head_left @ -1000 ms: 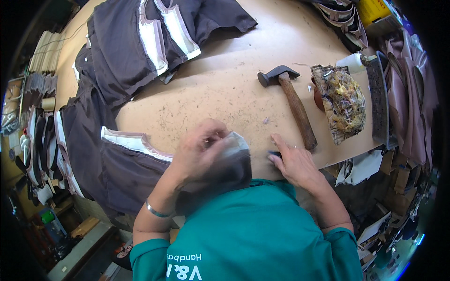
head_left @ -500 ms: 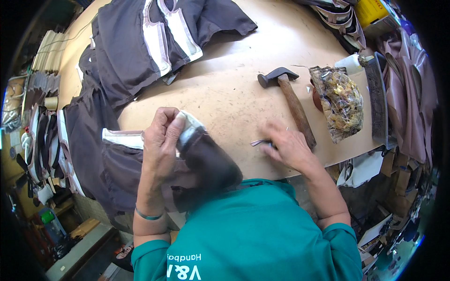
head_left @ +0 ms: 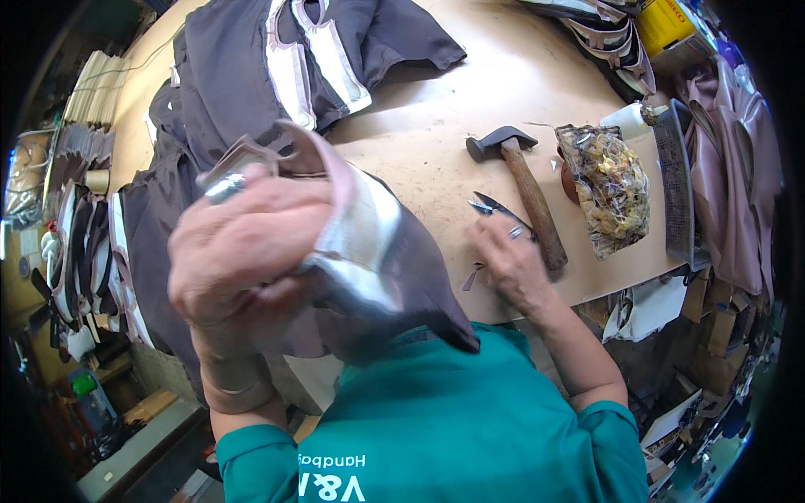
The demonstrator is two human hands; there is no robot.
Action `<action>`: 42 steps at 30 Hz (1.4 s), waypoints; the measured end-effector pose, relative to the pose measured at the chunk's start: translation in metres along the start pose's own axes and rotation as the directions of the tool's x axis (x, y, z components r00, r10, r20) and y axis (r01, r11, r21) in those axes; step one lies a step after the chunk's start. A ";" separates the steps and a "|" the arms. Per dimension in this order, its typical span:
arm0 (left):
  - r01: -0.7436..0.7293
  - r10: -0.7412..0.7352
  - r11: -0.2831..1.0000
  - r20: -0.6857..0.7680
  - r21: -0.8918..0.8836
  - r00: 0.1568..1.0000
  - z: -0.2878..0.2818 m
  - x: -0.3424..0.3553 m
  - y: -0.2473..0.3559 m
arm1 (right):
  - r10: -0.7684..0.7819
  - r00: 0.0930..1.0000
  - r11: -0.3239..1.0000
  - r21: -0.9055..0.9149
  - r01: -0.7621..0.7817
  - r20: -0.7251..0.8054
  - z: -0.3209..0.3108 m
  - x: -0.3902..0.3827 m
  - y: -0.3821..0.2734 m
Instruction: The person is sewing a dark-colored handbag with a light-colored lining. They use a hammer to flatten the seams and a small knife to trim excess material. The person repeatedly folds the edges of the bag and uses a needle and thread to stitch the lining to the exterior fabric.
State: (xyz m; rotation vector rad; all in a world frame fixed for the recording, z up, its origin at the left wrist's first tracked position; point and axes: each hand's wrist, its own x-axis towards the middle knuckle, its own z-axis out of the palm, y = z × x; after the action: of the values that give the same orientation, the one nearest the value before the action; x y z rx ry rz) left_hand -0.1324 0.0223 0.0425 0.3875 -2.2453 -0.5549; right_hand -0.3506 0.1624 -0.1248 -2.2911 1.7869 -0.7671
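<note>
My left hand (head_left: 251, 243) is raised and closed on a dark brown lining piece (head_left: 419, 277) with white backing and a pinkish trim. The piece hangs down to the right, its lower part in front of my green shirt. Motion blurs the hand slightly. My right hand (head_left: 513, 264), with a ring on one finger, rests low over the table, its fingers curled on a pair of dark snips (head_left: 503, 208). The snips' tips point up and left; the fingers partly cover them. A small pinkish strip (head_left: 472, 277) lies beside that hand.
A hammer (head_left: 532, 197) lies right of my right hand. Beyond it are a scrap-crusted pad (head_left: 616, 193), a white bottle (head_left: 629, 117) and a dark mesh tray (head_left: 673, 184). Dark lining pieces (head_left: 226, 75) spread over the table's left and far side. Pinkish material (head_left: 734, 168) hangs at right.
My left hand has risen with the lining piece, turning its pinkish trim upward. My right hand has shifted slightly; the snips now show beyond its fingers, and the pinkish strip lies lower.
</note>
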 end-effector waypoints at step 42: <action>0.449 -0.388 0.877 0.301 -0.170 0.871 0.029 -0.045 0.014 | -0.104 0.991 0.492 0.870 -0.026 0.088 -0.057 0.092 -0.059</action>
State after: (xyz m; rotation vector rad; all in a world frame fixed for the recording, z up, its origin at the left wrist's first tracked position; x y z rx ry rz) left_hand -0.1259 0.0617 0.0041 0.7282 -2.3099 -1.1509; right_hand -0.3104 0.1045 -0.0237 -1.5913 0.8831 -1.1509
